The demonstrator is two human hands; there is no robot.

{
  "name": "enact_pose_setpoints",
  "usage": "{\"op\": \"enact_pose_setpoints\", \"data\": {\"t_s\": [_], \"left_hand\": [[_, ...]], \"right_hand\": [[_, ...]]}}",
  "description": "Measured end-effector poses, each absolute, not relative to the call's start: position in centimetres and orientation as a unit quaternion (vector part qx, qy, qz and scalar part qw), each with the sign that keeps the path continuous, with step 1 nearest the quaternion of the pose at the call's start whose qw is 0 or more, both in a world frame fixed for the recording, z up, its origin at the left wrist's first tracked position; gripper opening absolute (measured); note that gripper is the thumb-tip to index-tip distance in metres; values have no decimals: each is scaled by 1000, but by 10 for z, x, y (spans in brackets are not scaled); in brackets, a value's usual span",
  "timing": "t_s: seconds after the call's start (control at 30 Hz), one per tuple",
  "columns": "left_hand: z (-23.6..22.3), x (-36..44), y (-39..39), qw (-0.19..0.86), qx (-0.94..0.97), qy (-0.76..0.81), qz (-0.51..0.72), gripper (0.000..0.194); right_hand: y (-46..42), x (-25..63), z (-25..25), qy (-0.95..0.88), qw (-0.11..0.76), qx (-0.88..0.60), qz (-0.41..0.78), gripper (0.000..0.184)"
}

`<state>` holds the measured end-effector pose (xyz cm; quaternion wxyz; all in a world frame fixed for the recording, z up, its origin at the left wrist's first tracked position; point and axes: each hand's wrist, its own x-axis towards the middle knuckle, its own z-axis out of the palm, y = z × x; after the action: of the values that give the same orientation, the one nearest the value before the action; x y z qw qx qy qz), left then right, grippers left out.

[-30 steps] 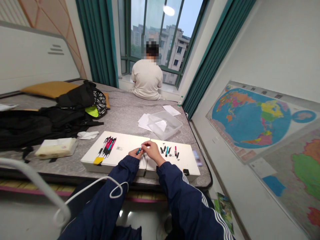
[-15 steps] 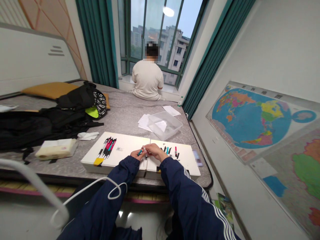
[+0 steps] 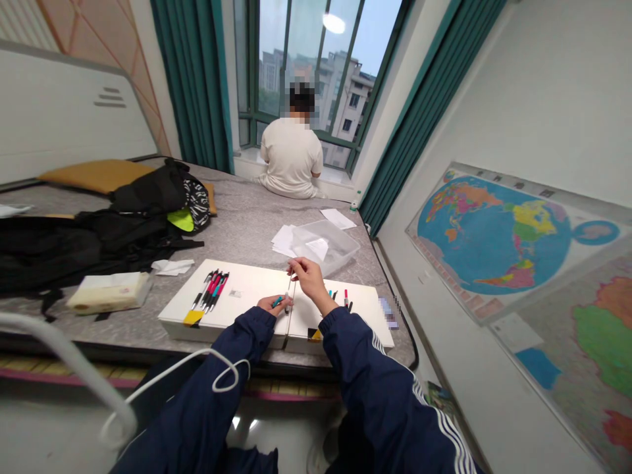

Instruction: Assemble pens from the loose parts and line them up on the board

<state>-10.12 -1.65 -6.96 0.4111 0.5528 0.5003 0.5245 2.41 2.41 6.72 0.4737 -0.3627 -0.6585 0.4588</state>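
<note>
My left hand [image 3: 273,304] rests on a white board [image 3: 247,289] and pinches a teal and black pen barrel [image 3: 279,302]. My right hand [image 3: 309,277] is raised above it, fingers pinched on a thin pen refill [image 3: 290,289] whose lower end meets the barrel. A bundle of several assembled pens [image 3: 211,289] lies to the left on the board. Loose pen parts [image 3: 340,296] lie to the right, partly hidden behind my right wrist.
A clear plastic bin [image 3: 326,244] and white papers [image 3: 285,239] lie beyond the board on the grey mattress. Black bags [image 3: 99,237] and a tissue pack [image 3: 108,292] lie left. A person [image 3: 291,155] sits by the window. A white cable [image 3: 148,388] crosses near me.
My right hand has lifted up and away from the left, drawing the thin refill upright above the barrel. The left hand has stayed in place.
</note>
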Motion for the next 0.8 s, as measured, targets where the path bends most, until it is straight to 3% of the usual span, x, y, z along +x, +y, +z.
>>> {"op": "enact_pose_setpoints", "data": {"t_s": [0.2,0.5,0.8], "left_hand": [[-69,-103,-17,393,570,522,498,34],[-64,-102,-19,388,558,529,508,34],[-70,-104,-18,378,559,548,495,36]], "right_hand": [[12,21,48,-676,433,-381,459,30],[13,25,62,-653,467,-386,454,30],[1,33,25,-685,435,-409,417,26]]}}
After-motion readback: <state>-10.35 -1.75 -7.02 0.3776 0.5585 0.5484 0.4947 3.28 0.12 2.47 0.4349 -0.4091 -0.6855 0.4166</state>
